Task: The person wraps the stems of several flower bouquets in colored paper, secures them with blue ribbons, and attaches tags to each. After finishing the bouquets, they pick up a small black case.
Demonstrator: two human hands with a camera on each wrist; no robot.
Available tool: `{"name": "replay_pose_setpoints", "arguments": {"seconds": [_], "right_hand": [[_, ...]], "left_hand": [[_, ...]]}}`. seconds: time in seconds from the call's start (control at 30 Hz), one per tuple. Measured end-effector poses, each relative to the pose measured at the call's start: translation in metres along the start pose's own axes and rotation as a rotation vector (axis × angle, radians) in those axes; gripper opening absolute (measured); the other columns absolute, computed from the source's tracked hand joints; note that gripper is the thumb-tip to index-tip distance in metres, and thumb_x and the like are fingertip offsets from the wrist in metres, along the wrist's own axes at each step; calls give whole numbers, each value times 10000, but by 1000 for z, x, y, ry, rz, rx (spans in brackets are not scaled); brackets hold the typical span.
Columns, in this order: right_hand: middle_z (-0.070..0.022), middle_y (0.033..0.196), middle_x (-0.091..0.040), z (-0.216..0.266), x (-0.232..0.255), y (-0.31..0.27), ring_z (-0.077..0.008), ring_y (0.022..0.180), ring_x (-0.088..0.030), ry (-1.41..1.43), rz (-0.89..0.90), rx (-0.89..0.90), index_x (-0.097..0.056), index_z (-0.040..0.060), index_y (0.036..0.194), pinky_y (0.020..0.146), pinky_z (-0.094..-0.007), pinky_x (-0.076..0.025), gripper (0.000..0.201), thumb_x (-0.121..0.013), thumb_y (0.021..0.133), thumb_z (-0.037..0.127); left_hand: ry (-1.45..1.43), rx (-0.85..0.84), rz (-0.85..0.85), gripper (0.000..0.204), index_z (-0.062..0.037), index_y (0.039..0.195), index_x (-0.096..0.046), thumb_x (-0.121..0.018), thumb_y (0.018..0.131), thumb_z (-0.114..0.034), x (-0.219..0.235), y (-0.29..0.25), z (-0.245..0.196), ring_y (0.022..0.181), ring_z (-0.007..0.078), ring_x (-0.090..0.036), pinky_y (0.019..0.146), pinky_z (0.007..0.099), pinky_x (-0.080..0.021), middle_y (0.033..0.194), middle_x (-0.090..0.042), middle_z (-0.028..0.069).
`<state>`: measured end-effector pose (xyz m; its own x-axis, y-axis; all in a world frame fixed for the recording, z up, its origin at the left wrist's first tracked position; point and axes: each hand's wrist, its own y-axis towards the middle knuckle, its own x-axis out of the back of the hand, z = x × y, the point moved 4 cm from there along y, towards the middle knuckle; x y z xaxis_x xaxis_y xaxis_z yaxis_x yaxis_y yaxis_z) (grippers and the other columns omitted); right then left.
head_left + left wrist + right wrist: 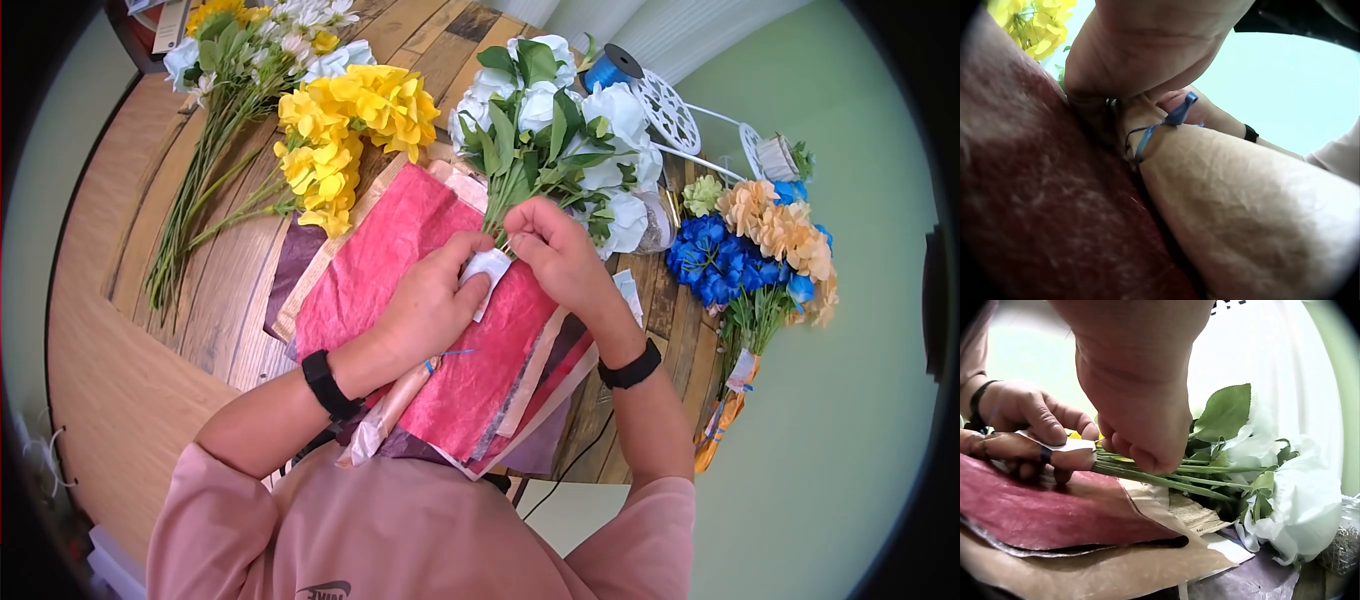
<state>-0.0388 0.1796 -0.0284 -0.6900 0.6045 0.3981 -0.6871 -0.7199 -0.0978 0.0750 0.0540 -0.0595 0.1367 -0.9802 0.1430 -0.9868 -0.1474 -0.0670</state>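
"How is the head view lit?"
"Brightly; its corners are blackened, and the green wall (820, 400) is bowed by the lens."
"And the wrist views?"
"Backgrounds are washed out; in the left one, the red paper (1054, 206) is shadowed and blurred."

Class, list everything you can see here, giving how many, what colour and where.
White flower bunch: one, green-leaved, top centre
Stem wrap: one, brown, blue ribbon tied round
White slip: one, on the wrap
Yellow flower bunch: one, left of centre
Mixed bunch: one, white and yellow, top left
Blue-and-peach bunch: one, right
Paper sheets: several, red, tan, purple, under the hands
Spool: one, blue, beyond the white flowers
Openwork stand: one, white, top right
Table: one, brown wood, beneath
Left hand: one, bare, fingers gripping slip and wrap
Right hand: one, bare, fingers curled at the stems
Wristbands: two, black, one per wrist
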Motion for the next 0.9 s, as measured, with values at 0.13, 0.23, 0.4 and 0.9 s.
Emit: {"name": "replay_pose_setpoints", "arguments": {"seconds": [0.13, 0.23, 0.4, 0.9], "right_hand": [[37, 884, -539, -4, -2, 2, -48, 823, -505, 65, 19, -2, -555, 38, 992, 746, -206, -429, 120, -542, 890, -24], [8, 851, -569, -5, -2, 3, -72, 792, -540, 109, -6, 16, -571, 7, 969, 705, -229, -452, 103, -533, 879, -24], [21, 850, -561, -10, -3, 6, -60, 788, -530, 156, 4, 4, -571, 14, 963, 695, -217, -442, 108, -540, 871, -33], [-35, 872, -640, -2, -6, 4, -87, 813, -583, 12, 6, -29, -626, -13, 990, 714, -239, -468, 142, -582, 857, 2]], "left_hand": [[29, -15, -21, 310, -57, 1228, -515, -580, 926, -73, 0, 1, 1, 735, 136, -617, 657, 284, -501, 895, -626, 64], [11, 1, -15, 294, -62, 1223, -518, -574, 938, -109, 0, 1, 0, 725, 141, -622, 649, 293, -503, 878, -626, 71], [42, 11, -52, 253, -87, 1196, -533, -552, 964, -185, 0, 4, 0, 695, 144, -626, 620, 303, -501, 819, -624, 72], [58, 81, -192, 218, -114, 1113, -553, -575, 924, -221, -7, 4, 6, 718, 298, -677, 670, 416, -512, 780, -656, 158]]}}
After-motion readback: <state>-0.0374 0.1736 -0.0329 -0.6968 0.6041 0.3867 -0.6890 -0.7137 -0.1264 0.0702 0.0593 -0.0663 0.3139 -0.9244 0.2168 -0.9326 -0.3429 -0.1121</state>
